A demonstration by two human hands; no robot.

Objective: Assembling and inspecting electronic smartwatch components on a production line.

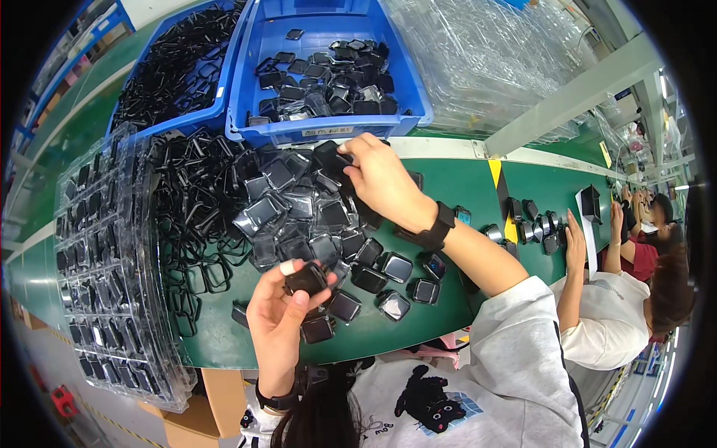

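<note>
My left hand (pixel 278 308), with a white wrap on one finger, grips a small black square watch-like case (pixel 306 278) between thumb and fingers. At the far side of the heap, near the blue bin, my right hand (pixel 385 179) pinches the edge of another black square piece (pixel 327 158). Between the hands spreads a heap of black square pieces (pixel 299 205), several in clear film. Nearer to me lie loose glossy watch-like units (pixel 396 266) on the green table (pixel 411 343). Black bands circle both of my wrists.
Black open frames (pixel 196 201) are piled left of the heap, beside stacked clear trays (pixel 104 269) of black pieces. Two blue bins, one with frames (pixel 179 63) and one with square pieces (pixel 328 75), stand behind. Clear plastic trays (pixel 493 60) fill the back right. Co-workers sit at right.
</note>
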